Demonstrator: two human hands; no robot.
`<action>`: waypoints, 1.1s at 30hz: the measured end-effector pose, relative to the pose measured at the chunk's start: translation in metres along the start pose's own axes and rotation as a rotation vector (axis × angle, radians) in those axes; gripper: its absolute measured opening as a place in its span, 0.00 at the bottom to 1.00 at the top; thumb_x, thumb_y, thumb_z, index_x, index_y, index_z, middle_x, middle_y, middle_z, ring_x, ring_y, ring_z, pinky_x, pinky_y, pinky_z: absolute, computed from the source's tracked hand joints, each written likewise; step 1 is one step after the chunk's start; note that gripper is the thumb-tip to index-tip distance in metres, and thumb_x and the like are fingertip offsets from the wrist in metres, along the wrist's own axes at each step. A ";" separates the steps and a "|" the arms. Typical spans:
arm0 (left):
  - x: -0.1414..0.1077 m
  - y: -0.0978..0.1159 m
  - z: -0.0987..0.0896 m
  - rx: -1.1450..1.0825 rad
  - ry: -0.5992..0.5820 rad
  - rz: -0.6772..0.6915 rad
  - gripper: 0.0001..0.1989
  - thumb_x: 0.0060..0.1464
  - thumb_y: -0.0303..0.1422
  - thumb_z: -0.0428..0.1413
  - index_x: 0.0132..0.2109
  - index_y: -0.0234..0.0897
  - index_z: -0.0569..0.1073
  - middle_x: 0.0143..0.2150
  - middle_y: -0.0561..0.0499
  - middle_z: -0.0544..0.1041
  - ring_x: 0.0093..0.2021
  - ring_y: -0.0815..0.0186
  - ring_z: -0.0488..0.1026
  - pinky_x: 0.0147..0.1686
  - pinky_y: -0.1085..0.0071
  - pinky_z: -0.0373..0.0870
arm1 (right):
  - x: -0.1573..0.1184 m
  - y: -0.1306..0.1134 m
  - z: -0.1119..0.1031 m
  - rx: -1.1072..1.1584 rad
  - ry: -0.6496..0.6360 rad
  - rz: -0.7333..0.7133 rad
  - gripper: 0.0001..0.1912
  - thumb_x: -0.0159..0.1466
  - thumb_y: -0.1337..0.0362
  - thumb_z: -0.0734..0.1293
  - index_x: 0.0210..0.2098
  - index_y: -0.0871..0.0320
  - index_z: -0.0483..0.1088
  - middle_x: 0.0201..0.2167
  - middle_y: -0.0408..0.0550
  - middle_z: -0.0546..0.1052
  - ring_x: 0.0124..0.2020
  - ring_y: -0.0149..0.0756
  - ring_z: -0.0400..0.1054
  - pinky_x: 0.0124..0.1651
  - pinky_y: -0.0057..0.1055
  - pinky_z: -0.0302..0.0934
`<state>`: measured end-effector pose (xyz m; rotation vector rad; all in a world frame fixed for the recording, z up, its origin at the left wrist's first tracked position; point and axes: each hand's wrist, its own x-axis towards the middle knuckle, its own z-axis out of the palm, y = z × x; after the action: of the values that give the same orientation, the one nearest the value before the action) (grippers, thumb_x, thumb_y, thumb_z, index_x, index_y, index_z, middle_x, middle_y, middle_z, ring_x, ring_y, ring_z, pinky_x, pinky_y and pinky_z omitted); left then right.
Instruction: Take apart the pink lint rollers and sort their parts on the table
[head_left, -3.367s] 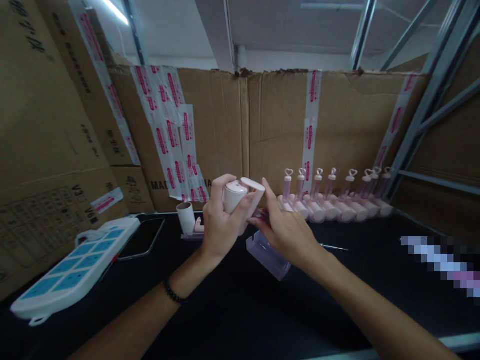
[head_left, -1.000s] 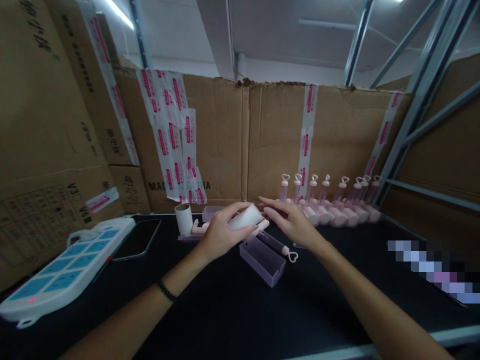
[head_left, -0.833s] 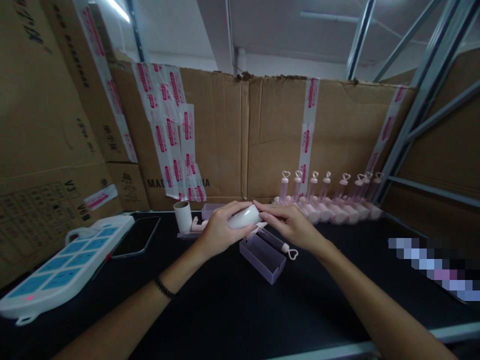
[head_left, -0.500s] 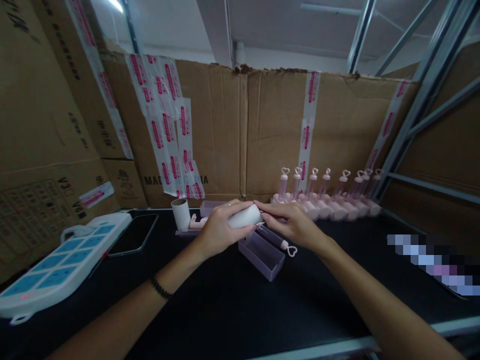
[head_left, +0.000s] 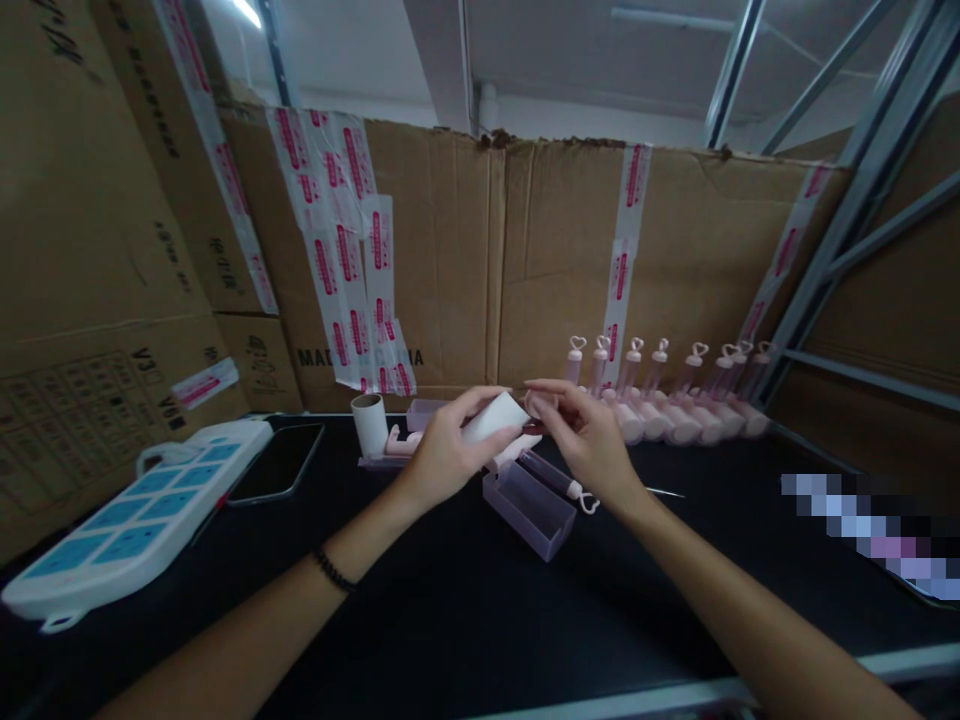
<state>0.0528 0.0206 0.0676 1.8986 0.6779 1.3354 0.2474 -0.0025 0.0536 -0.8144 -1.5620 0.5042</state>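
Note:
My left hand [head_left: 446, 445] is closed around a white paper roll [head_left: 495, 418], tilted, with a loose paper flap [head_left: 516, 452] hanging at its lower right side. Beside the roll's right end, my right hand [head_left: 589, 430] has its thumb and fingers pinched together. A small pinkish piece [head_left: 541, 404] shows at those fingertips; its kind is unclear. Below the hands lie an open translucent purple case [head_left: 531, 515] and a clear tube with a heart-shaped loop [head_left: 589, 502]. Past my right wrist a thin silver point [head_left: 667, 492] sticks out; I cannot tell whether it is held.
An upright white roll [head_left: 369, 425] stands by a pink handle piece [head_left: 403, 442] on the left. A phone [head_left: 276, 465] and a power strip [head_left: 142, 500] lie farther left. Several pink rollers with heart loops [head_left: 675, 415] line the back right, against a cardboard wall [head_left: 450, 250].
My right hand has drawn slightly away from the roll's end. A paper flap now hangs from the roll, and a thin silver point has come into view by my right wrist.

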 end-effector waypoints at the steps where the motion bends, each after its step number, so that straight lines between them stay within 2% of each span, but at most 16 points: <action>1: 0.000 0.000 0.000 -0.085 0.033 -0.058 0.21 0.52 0.37 0.67 0.53 0.39 0.76 0.42 0.46 0.81 0.36 0.61 0.78 0.34 0.70 0.75 | 0.001 0.002 0.001 0.083 0.046 0.043 0.15 0.68 0.54 0.66 0.51 0.53 0.74 0.42 0.49 0.81 0.38 0.38 0.78 0.42 0.37 0.77; 3: 0.002 0.001 0.000 -0.300 0.128 -0.154 0.23 0.56 0.42 0.63 0.56 0.39 0.71 0.37 0.48 0.81 0.30 0.64 0.75 0.26 0.73 0.71 | 0.004 0.006 0.001 0.160 0.107 0.115 0.14 0.68 0.54 0.67 0.47 0.55 0.74 0.39 0.49 0.80 0.36 0.38 0.79 0.40 0.37 0.77; 5: 0.004 0.002 -0.003 -0.502 0.229 -0.200 0.22 0.59 0.44 0.60 0.57 0.42 0.68 0.36 0.49 0.80 0.28 0.65 0.74 0.23 0.75 0.69 | 0.005 0.009 0.001 0.153 0.095 0.175 0.14 0.67 0.54 0.68 0.44 0.57 0.75 0.38 0.50 0.80 0.35 0.38 0.79 0.39 0.37 0.77; 7: 0.005 0.003 -0.006 -0.631 0.305 -0.217 0.20 0.60 0.44 0.60 0.56 0.43 0.67 0.38 0.49 0.80 0.31 0.65 0.75 0.23 0.76 0.69 | 0.003 0.010 0.005 0.124 0.004 0.226 0.16 0.66 0.53 0.68 0.44 0.59 0.76 0.37 0.51 0.81 0.35 0.39 0.79 0.41 0.37 0.76; 10: 0.007 0.002 -0.008 -0.722 0.342 -0.223 0.18 0.58 0.41 0.63 0.52 0.43 0.68 0.44 0.47 0.81 0.39 0.61 0.78 0.30 0.72 0.74 | -0.004 0.007 0.016 0.064 -0.146 0.225 0.18 0.68 0.52 0.67 0.47 0.59 0.77 0.42 0.53 0.83 0.41 0.41 0.80 0.47 0.40 0.74; 14: 0.006 -0.003 -0.004 -0.732 0.327 -0.192 0.21 0.54 0.38 0.67 0.50 0.41 0.68 0.48 0.46 0.79 0.49 0.57 0.78 0.40 0.66 0.78 | -0.010 0.003 0.028 0.089 -0.232 0.197 0.20 0.68 0.52 0.67 0.52 0.57 0.77 0.47 0.51 0.83 0.45 0.43 0.79 0.52 0.41 0.73; 18: 0.005 -0.003 0.000 -0.732 0.326 -0.154 0.23 0.52 0.36 0.69 0.50 0.42 0.67 0.47 0.47 0.79 0.52 0.57 0.77 0.42 0.68 0.77 | -0.010 0.006 0.030 0.223 -0.169 0.254 0.22 0.66 0.51 0.69 0.54 0.58 0.76 0.50 0.53 0.82 0.46 0.44 0.79 0.53 0.41 0.73; 27: 0.003 0.001 0.001 -0.730 0.329 -0.129 0.23 0.52 0.35 0.69 0.50 0.43 0.66 0.48 0.48 0.78 0.54 0.58 0.76 0.44 0.68 0.77 | -0.011 0.002 0.033 0.293 -0.114 0.295 0.25 0.64 0.50 0.71 0.54 0.60 0.76 0.49 0.54 0.82 0.44 0.43 0.80 0.53 0.42 0.74; 33: 0.000 0.000 0.006 -0.738 0.329 -0.094 0.23 0.52 0.34 0.69 0.50 0.44 0.66 0.48 0.49 0.78 0.53 0.59 0.76 0.50 0.64 0.76 | -0.013 0.008 0.034 0.323 -0.099 0.280 0.25 0.65 0.49 0.70 0.53 0.60 0.75 0.45 0.54 0.82 0.42 0.43 0.80 0.50 0.40 0.75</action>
<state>0.0583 0.0197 0.0664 1.0633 0.3417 1.5723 0.2156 -0.0021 0.0335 -0.7686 -1.4127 0.9860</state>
